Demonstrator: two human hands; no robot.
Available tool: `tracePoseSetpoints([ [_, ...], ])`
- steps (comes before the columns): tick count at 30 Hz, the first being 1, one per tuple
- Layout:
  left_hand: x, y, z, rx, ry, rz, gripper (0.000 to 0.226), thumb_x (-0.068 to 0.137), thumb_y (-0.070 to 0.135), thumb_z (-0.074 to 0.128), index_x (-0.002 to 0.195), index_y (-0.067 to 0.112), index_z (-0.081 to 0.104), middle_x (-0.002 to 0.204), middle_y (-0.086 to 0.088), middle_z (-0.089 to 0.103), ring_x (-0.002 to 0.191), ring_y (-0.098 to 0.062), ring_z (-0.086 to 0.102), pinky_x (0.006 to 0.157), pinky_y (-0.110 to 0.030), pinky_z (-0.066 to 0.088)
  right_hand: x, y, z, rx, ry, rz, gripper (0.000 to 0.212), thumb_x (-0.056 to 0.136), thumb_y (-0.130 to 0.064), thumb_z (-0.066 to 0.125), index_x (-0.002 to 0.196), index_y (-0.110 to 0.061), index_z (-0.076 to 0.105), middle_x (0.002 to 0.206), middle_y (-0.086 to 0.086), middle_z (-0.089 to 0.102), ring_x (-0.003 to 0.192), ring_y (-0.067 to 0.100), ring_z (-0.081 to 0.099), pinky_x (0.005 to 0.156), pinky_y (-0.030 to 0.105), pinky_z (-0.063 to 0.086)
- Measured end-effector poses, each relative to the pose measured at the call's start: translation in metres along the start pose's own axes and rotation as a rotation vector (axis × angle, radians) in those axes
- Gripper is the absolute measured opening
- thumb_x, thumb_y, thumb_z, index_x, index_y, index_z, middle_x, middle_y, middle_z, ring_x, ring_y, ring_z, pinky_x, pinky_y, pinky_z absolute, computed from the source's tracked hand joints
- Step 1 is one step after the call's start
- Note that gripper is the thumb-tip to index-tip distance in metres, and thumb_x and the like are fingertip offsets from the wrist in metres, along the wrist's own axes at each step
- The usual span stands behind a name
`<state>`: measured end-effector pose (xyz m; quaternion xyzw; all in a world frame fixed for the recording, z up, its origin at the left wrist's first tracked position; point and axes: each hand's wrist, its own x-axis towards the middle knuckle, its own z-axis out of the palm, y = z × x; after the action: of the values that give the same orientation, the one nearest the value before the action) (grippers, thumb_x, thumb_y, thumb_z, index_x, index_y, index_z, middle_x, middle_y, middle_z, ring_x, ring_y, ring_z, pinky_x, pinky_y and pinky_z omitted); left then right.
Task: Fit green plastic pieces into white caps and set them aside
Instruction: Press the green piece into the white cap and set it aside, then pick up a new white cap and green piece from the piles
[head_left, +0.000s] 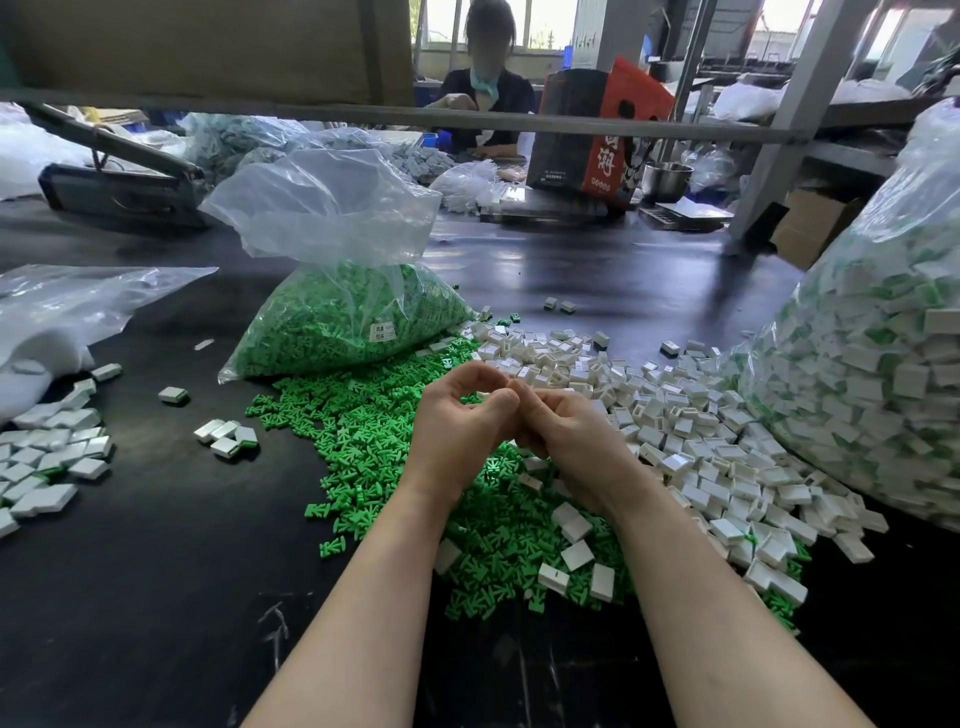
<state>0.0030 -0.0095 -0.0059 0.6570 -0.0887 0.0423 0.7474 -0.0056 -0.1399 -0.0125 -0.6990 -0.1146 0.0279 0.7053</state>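
My left hand (460, 421) and my right hand (569, 436) meet fingertip to fingertip above the table's middle, fingers curled. Together they pinch a small part between them. It is almost wholly hidden; only a pale sliver (483, 396) shows, like a white cap. Under the hands spreads a heap of loose green plastic pieces (374, 441). Right of it lies a heap of loose white caps (675, 415). On the left sit several finished caps with green inserts (226, 439), with more near the left edge (47, 467).
A clear bag of green pieces (343, 322) stands behind the green heap. A big bag of assembled caps (883, 374) fills the right side. Crumpled plastic (67, 306) lies at the left. Another person (485, 88) works across the dark table (156, 597).
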Motion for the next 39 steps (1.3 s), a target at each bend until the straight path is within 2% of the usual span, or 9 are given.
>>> tracePoseSetpoints([
  [3, -0.001, 0.002, -0.002, 0.053, 0.022, 0.025, 0.009, 0.076, 0.006, 0.061, 0.070, 0.012, 0.060, 0.058, -0.005, 0.055, 0.046, -0.015, 0.047, 0.043, -0.024, 0.043, 0.001, 0.000, 0.003, -0.057, 0.005, 0.002, 0.055, 0.093, -0.051, 0.048, 0.092, -0.002, 0.071, 0.073, 0.010, 0.072, 0.052, 0.001, 0.054, 0.052, 0.010, 0.040],
  [9, 0.008, 0.008, -0.036, 0.235, 0.159, 0.029, 0.012, 0.083, 0.010, 0.068, 0.076, 0.017, 0.061, 0.081, -0.013, 0.072, 0.082, -0.033, 0.071, 0.076, -0.046, 0.058, 0.001, 0.000, 0.003, -0.035, 0.148, -0.012, 0.045, 0.093, -0.046, 0.049, 0.084, -0.009, 0.072, 0.067, 0.008, 0.072, 0.049, 0.003, 0.048, 0.049, 0.011, 0.038],
  [14, 0.013, 0.005, -0.096, 0.675, 0.432, -0.027, 0.008, 0.082, 0.020, 0.069, 0.081, 0.015, 0.063, 0.077, -0.004, 0.068, 0.076, -0.027, 0.065, 0.063, -0.035, 0.052, 0.000, -0.001, -0.002, -0.047, 0.262, -0.048, 0.027, 0.099, -0.026, 0.055, 0.082, -0.013, 0.071, 0.068, 0.007, 0.071, 0.049, 0.003, 0.047, 0.048, 0.012, 0.037],
  [17, 0.011, 0.005, -0.118, 0.836, 0.556, -0.078, 0.010, 0.081, 0.022, 0.073, 0.081, 0.015, 0.065, 0.080, -0.005, 0.068, 0.079, -0.030, 0.063, 0.069, -0.036, 0.050, 0.001, -0.004, -0.003, -0.131, 0.327, -0.098, 0.019, 0.098, -0.018, 0.058, 0.085, -0.015, 0.072, 0.069, 0.003, 0.073, 0.047, -0.001, 0.050, 0.048, 0.011, 0.038],
  [22, 0.006, 0.004, -0.133, 1.034, 0.733, -0.246, 0.007, 0.084, 0.020, 0.069, 0.090, 0.020, 0.065, 0.096, -0.009, 0.068, 0.094, -0.035, 0.061, 0.073, -0.036, 0.042, 0.001, -0.006, -0.008, -0.348, 0.430, -0.110, 0.007, 0.092, -0.012, 0.066, 0.089, -0.016, 0.071, 0.073, 0.000, 0.073, 0.069, 0.023, 0.069, 0.071, 0.039, 0.059],
  [25, 0.005, 0.005, -0.139, 1.073, 0.798, -0.304, 0.013, 0.082, 0.015, 0.064, 0.093, 0.022, 0.062, 0.103, -0.012, 0.068, 0.106, -0.038, 0.058, 0.087, -0.043, 0.043, 0.001, -0.003, -0.012, -0.570, 0.450, -0.105, 0.005, 0.091, -0.014, 0.068, 0.093, -0.015, 0.073, 0.079, 0.000, 0.072, 0.073, 0.018, 0.070, 0.072, 0.036, 0.059],
  [31, 0.002, 0.006, -0.136, 1.069, 0.832, -0.337, 0.021, 0.082, 0.009, 0.061, 0.100, 0.020, 0.063, 0.112, -0.015, 0.065, 0.114, -0.040, 0.053, 0.093, -0.044, 0.038, 0.000, -0.004, -0.011, -0.898, 0.313, -0.074, 0.006, 0.085, -0.030, 0.074, 0.088, -0.024, 0.073, 0.078, -0.013, 0.068, 0.070, 0.001, 0.062, 0.066, 0.022, 0.051],
  [36, 0.000, 0.009, -0.132, 1.112, 0.806, -0.366, 0.025, 0.083, 0.009, 0.061, 0.106, 0.019, 0.063, 0.119, -0.017, 0.062, 0.116, -0.041, 0.050, 0.093, -0.046, 0.039, -0.003, -0.004, -0.011, -1.075, 0.131, 0.058, 0.023, 0.083, -0.048, 0.073, 0.089, -0.026, 0.069, 0.084, -0.013, 0.065, 0.089, 0.013, 0.061, 0.087, 0.035, 0.053],
  [39, 0.001, 0.013, -0.126, 1.164, 0.786, -0.293, 0.027, 0.082, 0.011, 0.063, 0.108, 0.016, 0.065, 0.120, -0.020, 0.059, 0.115, -0.043, 0.049, 0.091, -0.047, 0.041, -0.003, -0.008, -0.011, -1.098, 0.082, 0.086, 0.027, 0.082, -0.049, 0.072, 0.093, -0.025, 0.071, 0.091, -0.009, 0.070, 0.093, 0.014, 0.062, 0.090, 0.037, 0.053],
])
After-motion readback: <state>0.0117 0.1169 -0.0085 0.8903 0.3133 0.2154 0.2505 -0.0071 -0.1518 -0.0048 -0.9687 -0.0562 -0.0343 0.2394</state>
